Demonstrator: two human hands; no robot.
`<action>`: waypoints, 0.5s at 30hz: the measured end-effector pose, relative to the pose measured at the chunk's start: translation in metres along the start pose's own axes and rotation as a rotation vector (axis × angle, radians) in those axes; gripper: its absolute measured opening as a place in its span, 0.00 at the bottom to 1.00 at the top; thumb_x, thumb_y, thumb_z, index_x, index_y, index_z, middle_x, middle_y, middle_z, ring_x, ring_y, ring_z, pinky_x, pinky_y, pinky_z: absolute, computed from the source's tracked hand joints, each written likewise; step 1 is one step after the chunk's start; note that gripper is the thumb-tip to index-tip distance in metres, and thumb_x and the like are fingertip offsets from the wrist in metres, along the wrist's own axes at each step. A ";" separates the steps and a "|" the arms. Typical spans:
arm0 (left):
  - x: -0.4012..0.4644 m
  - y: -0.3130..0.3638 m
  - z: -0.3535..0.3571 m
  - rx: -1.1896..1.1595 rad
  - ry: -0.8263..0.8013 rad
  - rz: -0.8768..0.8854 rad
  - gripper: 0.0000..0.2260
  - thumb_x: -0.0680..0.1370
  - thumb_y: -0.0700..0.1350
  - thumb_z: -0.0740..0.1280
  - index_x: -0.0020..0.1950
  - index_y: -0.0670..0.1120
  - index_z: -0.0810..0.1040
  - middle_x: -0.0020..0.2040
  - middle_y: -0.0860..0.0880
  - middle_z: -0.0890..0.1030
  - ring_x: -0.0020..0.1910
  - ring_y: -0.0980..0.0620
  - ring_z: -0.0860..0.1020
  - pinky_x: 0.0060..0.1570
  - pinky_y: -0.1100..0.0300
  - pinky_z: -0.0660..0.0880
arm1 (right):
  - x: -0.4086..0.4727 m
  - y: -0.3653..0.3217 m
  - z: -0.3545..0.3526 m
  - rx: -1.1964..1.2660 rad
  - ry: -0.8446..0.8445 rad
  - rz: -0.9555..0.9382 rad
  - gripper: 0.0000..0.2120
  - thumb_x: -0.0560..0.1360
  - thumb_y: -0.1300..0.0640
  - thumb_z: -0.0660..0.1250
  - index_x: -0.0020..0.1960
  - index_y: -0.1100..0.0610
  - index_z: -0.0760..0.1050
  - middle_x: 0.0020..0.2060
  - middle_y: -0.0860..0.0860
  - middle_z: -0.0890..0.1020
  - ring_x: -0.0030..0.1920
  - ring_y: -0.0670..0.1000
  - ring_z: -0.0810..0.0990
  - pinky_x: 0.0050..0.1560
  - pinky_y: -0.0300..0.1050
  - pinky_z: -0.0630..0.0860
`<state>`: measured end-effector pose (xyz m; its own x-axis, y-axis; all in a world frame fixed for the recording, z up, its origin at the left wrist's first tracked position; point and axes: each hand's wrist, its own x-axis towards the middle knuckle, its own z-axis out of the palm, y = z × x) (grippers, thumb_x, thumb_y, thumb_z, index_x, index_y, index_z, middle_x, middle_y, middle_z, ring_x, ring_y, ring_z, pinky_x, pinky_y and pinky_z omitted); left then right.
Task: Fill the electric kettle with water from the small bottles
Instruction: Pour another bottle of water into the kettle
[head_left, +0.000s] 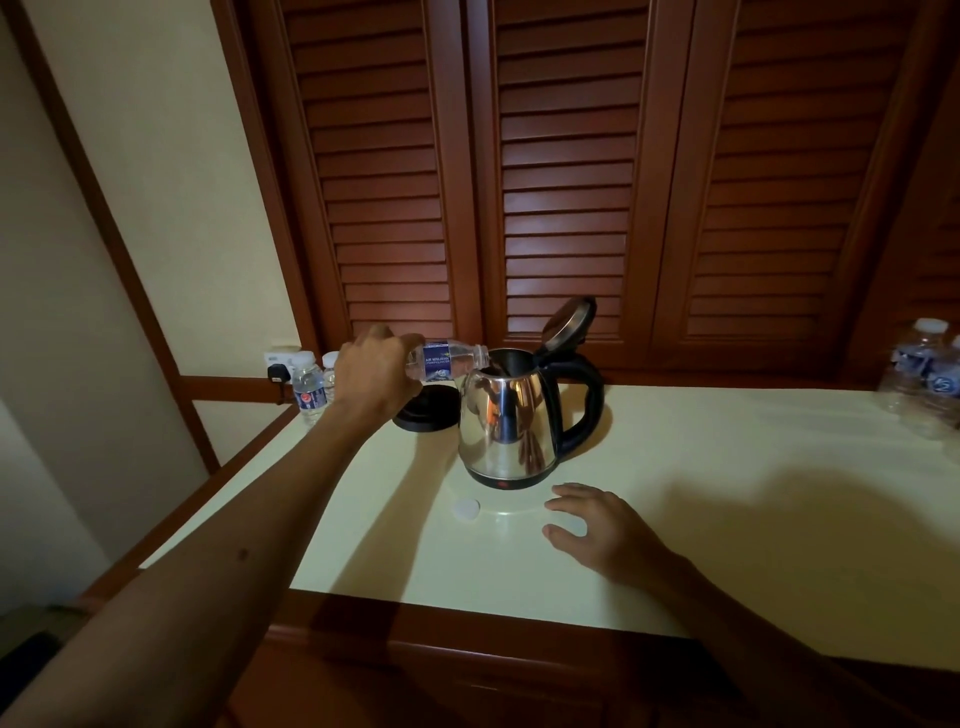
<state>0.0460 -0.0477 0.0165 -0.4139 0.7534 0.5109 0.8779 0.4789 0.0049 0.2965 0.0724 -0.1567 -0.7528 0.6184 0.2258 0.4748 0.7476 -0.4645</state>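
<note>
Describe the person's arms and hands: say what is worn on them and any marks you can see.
Both arms are bare as far as the picture shows: no sleeves in view. The left hand and right hand wear no gloves, and no rings, watch or bracelet show on the visible fingers and wrists. The left forearm carries one small dark spot. Fingernails are too small to judge.

The kettle (506, 423) is polished metal, mirror-bright, with a glossy black plastic handle (584, 402); the bottle (449, 358) is clear plastic with a paper-like label — the counter (727, 519) smooth, pale and faintly shiny, the shutters (566, 171) reddish varnished wood.
</note>
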 end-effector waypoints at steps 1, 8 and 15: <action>0.000 0.000 0.000 0.002 -0.003 0.000 0.26 0.72 0.48 0.75 0.70 0.51 0.75 0.59 0.41 0.77 0.57 0.41 0.76 0.53 0.49 0.74 | 0.000 0.000 0.000 0.001 -0.002 -0.001 0.23 0.75 0.40 0.65 0.66 0.48 0.74 0.70 0.43 0.71 0.70 0.41 0.65 0.66 0.33 0.56; 0.002 0.000 -0.003 0.024 -0.001 0.024 0.26 0.72 0.48 0.75 0.69 0.51 0.75 0.58 0.41 0.77 0.55 0.41 0.77 0.52 0.48 0.74 | -0.001 -0.001 0.000 0.010 0.009 0.000 0.23 0.75 0.41 0.65 0.66 0.49 0.75 0.70 0.43 0.71 0.70 0.41 0.65 0.65 0.33 0.55; 0.003 0.000 -0.004 0.035 -0.028 0.033 0.24 0.73 0.49 0.74 0.68 0.51 0.75 0.58 0.41 0.77 0.56 0.41 0.77 0.52 0.48 0.74 | -0.002 -0.002 0.000 0.032 0.017 0.001 0.22 0.74 0.41 0.65 0.65 0.49 0.75 0.69 0.43 0.72 0.70 0.41 0.65 0.67 0.35 0.58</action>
<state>0.0461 -0.0474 0.0218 -0.3923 0.7811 0.4858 0.8822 0.4690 -0.0416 0.2971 0.0701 -0.1562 -0.7441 0.6235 0.2398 0.4604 0.7387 -0.4923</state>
